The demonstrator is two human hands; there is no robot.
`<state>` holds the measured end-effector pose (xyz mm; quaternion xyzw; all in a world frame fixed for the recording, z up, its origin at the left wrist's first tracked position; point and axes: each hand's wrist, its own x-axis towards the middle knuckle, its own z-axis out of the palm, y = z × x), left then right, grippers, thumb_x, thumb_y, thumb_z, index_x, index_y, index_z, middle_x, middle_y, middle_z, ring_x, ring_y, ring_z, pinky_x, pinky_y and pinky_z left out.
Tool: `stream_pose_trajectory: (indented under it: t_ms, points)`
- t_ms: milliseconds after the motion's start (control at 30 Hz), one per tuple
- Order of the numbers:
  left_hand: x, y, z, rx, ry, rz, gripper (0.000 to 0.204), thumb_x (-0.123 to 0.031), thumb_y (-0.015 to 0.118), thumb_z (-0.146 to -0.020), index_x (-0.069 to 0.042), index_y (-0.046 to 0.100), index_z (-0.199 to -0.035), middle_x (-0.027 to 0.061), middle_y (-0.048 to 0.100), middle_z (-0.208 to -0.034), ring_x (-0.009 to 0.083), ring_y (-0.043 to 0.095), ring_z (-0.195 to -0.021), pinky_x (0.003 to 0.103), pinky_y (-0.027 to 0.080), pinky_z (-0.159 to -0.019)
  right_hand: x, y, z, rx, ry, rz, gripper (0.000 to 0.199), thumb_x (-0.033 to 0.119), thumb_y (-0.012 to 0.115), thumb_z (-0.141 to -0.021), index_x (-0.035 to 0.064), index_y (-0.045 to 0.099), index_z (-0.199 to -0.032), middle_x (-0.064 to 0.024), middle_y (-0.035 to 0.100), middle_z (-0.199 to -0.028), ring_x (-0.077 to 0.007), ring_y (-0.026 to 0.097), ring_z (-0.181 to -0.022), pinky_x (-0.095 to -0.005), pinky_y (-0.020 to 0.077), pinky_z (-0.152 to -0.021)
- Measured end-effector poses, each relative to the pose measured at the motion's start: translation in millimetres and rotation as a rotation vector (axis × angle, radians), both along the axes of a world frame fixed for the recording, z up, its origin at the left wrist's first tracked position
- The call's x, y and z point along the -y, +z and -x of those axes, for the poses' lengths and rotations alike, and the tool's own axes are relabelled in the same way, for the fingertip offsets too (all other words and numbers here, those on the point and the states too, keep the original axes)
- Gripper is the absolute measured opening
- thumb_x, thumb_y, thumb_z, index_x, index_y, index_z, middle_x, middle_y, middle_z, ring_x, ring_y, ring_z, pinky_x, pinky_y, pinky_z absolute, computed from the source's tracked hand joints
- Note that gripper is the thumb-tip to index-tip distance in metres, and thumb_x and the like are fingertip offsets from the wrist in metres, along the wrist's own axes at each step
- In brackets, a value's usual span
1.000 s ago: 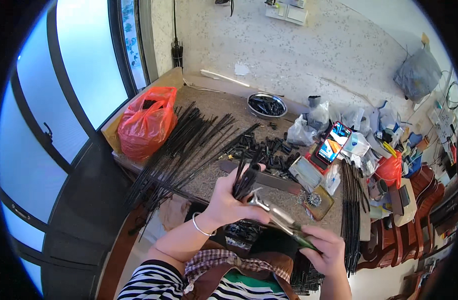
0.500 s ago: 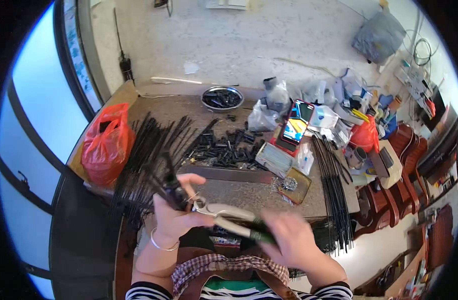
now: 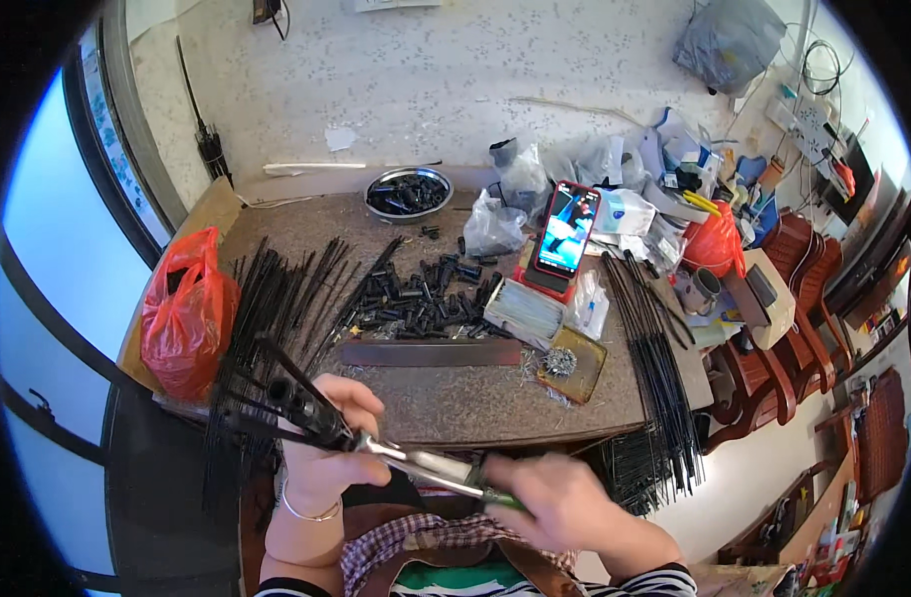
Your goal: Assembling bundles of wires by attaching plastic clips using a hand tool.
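Observation:
Over the table's front edge, my left hand (image 3: 331, 438) is closed round a black tubular fitting (image 3: 311, 408) with long black ribs (image 3: 276, 363) fanning out from it, much like part of an umbrella frame. My right hand (image 3: 560, 497), slightly blurred, grips a pair of pliers (image 3: 431, 466) with silver jaws and green grips. The pliers' handles lie close together. Their jaws meet the lower end of the fitting beside my left thumb; what lies between the jaws is too small to make out.
On the table are loose black fittings (image 3: 426, 303), a dark flat bar (image 3: 431, 353), a wire-filled box (image 3: 525, 313), a tray of small metal pieces (image 3: 585, 373), a metal bowl (image 3: 411, 214), a phone (image 3: 568, 229), rib bundles (image 3: 659, 368) and a red bag (image 3: 187, 328).
The pliers' handles have come together from a spread position. My left hand and the black fitting have shifted slightly down and left, and the whole view has shifted a little.

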<state>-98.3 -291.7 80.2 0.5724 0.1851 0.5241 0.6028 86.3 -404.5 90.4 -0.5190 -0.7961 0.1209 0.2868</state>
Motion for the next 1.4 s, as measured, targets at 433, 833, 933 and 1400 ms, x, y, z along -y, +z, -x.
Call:
stream_pose_trajectory:
  t_ms: [433, 833, 933, 1400]
  points:
    - [-2, 7, 7, -0.081, -0.027, -0.045, 0.059, -0.021, 0.077, -0.035, 0.002, 0.047, -0.081, 0.0000, 0.046, -0.062, 0.0022, 0.039, -0.050, 0.013, 0.030, -0.042, 0, 4, 7, -0.107, 0.006, 0.146, 0.034, 0.016, 0.059, -0.062, 0.0011, 0.042, -0.087, -0.0087, 0.049, -0.060, -0.0194, 0.048, -0.045, -0.0230, 0.0381, -0.042]
    - [18, 31, 39, -0.184, -0.002, -0.118, 0.050, -0.012, 0.077, -0.037, -0.004, 0.047, -0.075, -0.0055, 0.041, -0.060, 0.0028, 0.038, -0.056, 0.016, 0.031, -0.048, 13, 5, 46, 0.191, -0.259, -0.151, 0.044, 0.007, 0.056, -0.056, 0.0010, 0.040, -0.097, -0.0151, 0.049, -0.078, -0.0301, 0.049, -0.066, -0.0343, 0.0408, -0.061]
    - [23, 24, 57, -0.116, -0.196, -0.055, 0.051, -0.012, 0.076, -0.037, -0.001, 0.047, -0.077, -0.0028, 0.044, -0.059, 0.0026, 0.039, -0.050, 0.014, 0.029, -0.044, 45, 0, 85, -0.252, -0.087, 0.343, 0.026, 0.008, 0.050, -0.068, -0.0016, 0.042, -0.091, -0.0153, 0.051, -0.080, -0.0189, 0.052, -0.070, -0.0252, 0.0404, -0.057]
    - [40, 24, 79, -0.182, 0.022, -0.223, 0.028, -0.012, 0.070, -0.052, -0.005, 0.047, -0.067, -0.0055, 0.041, -0.054, 0.0006, 0.036, -0.049, 0.015, 0.028, -0.044, 44, -20, 118, -0.865, 0.177, 0.895, 0.022, 0.003, 0.037, -0.076, -0.0027, 0.038, -0.097, -0.0036, 0.042, -0.054, -0.0079, 0.038, -0.045, -0.0185, 0.0325, -0.042]
